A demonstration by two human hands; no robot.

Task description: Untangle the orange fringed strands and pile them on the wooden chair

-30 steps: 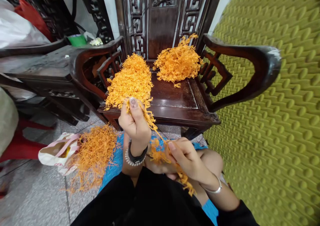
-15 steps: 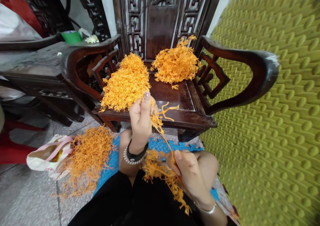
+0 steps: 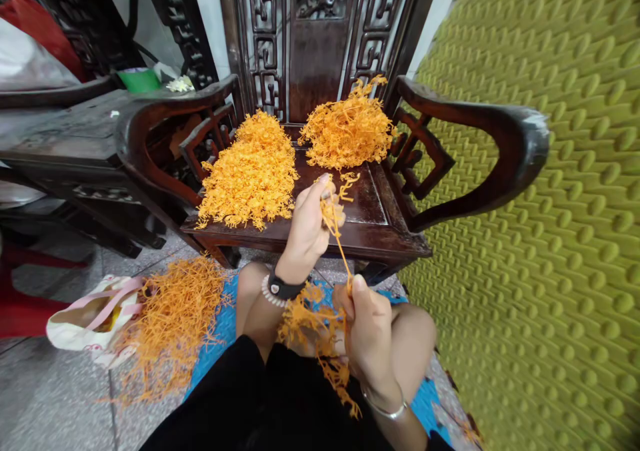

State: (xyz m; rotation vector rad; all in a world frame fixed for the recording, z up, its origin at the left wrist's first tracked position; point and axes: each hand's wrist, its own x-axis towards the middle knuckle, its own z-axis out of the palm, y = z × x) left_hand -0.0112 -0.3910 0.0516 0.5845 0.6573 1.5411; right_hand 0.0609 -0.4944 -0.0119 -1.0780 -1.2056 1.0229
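Observation:
My left hand point(image 3: 309, 228), with a black band and a coiled bracelet at the wrist, is closed on some orange branching plastic strands point(image 3: 331, 216) above the chair's front edge. A thin strand runs taut from there to my right hand point(image 3: 367, 331), which pinches it between thumb and finger over my lap. More orange strands point(image 3: 313, 318) hang below the right hand across my legs. On the chair seat point(image 3: 367, 198) lie two piles: a dense yellow-orange pile point(image 3: 250, 178) at left and a looser orange pile point(image 3: 350, 128) at right.
Loose orange strands point(image 3: 175, 318) are heaped on the floor at left, beside a white bag point(image 3: 75, 328) with pink handles. Curved chair arms point(image 3: 515, 134) flank the seat. A dark side table point(image 3: 65, 131) holds a green roll point(image 3: 140, 80). A yellow-green textured mat point(image 3: 550, 251) stands at right.
My left hand has moved right, away from the dense pile, with the strands in it. My right hand has risen slightly, and the strand between them is steeper. The view has shifted a little.

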